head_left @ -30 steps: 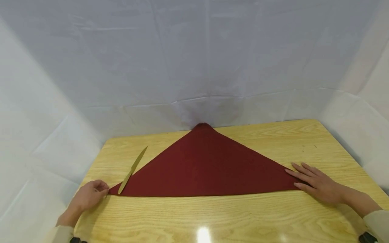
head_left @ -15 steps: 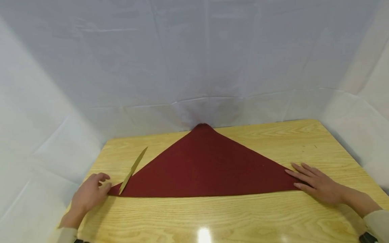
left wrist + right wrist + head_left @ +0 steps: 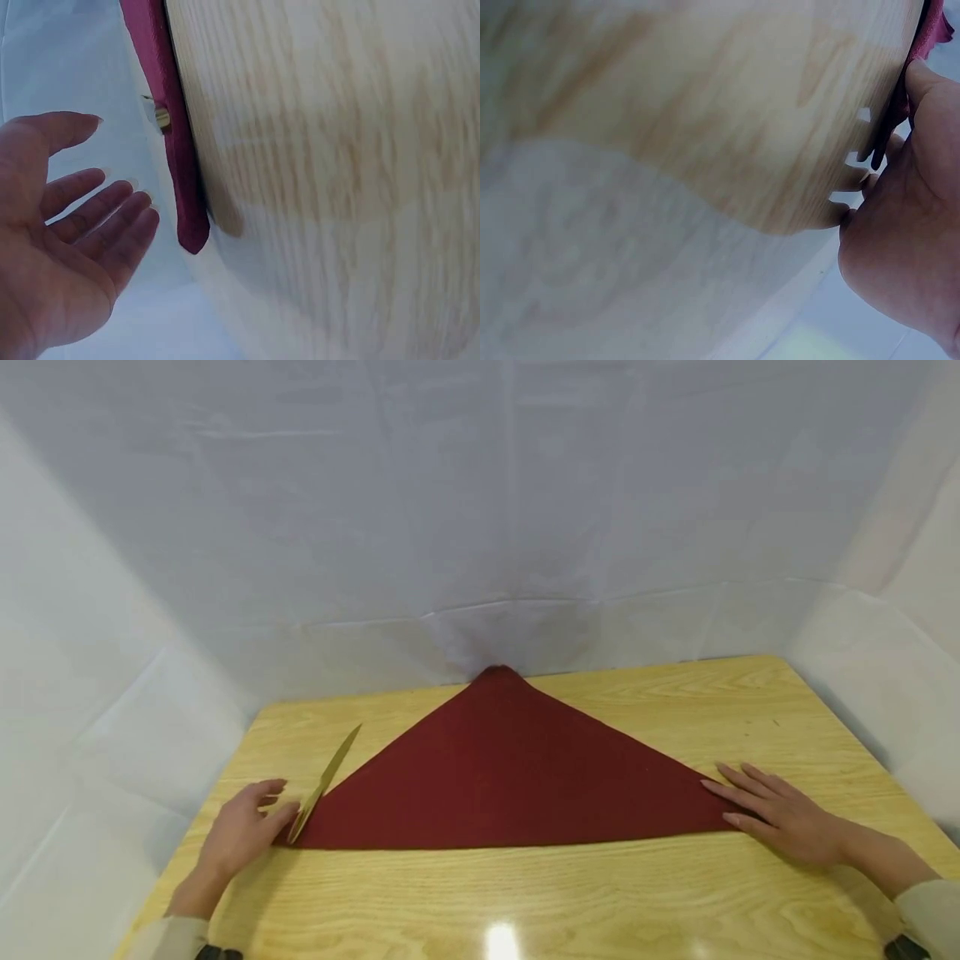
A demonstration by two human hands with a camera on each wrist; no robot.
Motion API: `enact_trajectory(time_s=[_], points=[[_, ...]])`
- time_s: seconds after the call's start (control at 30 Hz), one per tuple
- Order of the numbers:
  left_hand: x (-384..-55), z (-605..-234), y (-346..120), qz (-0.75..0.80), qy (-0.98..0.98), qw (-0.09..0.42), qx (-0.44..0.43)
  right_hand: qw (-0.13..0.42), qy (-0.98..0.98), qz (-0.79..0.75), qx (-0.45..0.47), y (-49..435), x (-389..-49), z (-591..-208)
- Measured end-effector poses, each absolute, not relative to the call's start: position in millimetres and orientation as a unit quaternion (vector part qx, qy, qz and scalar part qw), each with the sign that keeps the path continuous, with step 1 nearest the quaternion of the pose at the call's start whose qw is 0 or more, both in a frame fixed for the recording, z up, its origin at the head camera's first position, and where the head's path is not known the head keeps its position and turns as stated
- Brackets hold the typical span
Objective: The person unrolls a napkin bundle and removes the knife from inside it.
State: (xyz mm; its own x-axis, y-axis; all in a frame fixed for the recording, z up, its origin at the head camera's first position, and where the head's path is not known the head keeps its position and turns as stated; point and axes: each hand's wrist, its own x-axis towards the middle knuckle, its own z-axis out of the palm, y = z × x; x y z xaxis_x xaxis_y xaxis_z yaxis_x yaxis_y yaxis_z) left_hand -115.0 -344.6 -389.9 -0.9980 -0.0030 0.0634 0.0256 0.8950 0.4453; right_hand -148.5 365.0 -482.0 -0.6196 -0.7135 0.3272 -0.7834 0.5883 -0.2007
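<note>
A dark red cloth (image 3: pixel 487 768), folded into a triangle, lies on the table with its long edge facing me. A gold table knife (image 3: pixel 341 758) lies slantwise over the cloth's left corner, its upper part beyond the slanted edge. Close beside the knife's lower end hovers my left hand (image 3: pixel 242 831), thumb and fingers spread. The left wrist view shows these fingers apart from the cloth (image 3: pixel 176 161) and the knife's end (image 3: pixel 162 118), holding nothing. My right hand (image 3: pixel 798 818) rests on the cloth's right corner with straight fingers, covering the tip.
The pale wooden table (image 3: pixel 525 893) reaches back to a grey-white sheet (image 3: pixel 510 510) hanging behind it. White sheeting (image 3: pixel 82 693) also stands along the left and right sides. The cloth's far point touches the back sheet.
My left hand has let go of the cloth's left tip and shifted right toward the knife, with its fingers spreading. The right hand has stayed put.
</note>
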Motion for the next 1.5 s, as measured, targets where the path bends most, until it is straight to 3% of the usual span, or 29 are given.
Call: enact_trajectory(time_s=[0.27,0.6,0.93,1.5], points=[[-119.7,-398.5,-342.1,-0.306,-0.951,0.032,-0.019,0.094,-0.891,0.176,0.408,363.5,-146.1,-479.7],[-124.2,-407.5,-342.8,-0.390,-0.921,-0.020,0.009,0.100,-0.890,0.172,0.409,364.3,-146.1,-480.2],[-129.3,-409.5,-340.1,-0.292,-0.956,-0.003,-0.005,0.057,-0.903,0.204,0.373,362.9,-144.1,-478.3],[-121.8,-406.0,-329.7,-0.256,-0.966,0.038,0.006,0.079,-0.897,0.189,0.391,363.6,-145.6,-480.6]])
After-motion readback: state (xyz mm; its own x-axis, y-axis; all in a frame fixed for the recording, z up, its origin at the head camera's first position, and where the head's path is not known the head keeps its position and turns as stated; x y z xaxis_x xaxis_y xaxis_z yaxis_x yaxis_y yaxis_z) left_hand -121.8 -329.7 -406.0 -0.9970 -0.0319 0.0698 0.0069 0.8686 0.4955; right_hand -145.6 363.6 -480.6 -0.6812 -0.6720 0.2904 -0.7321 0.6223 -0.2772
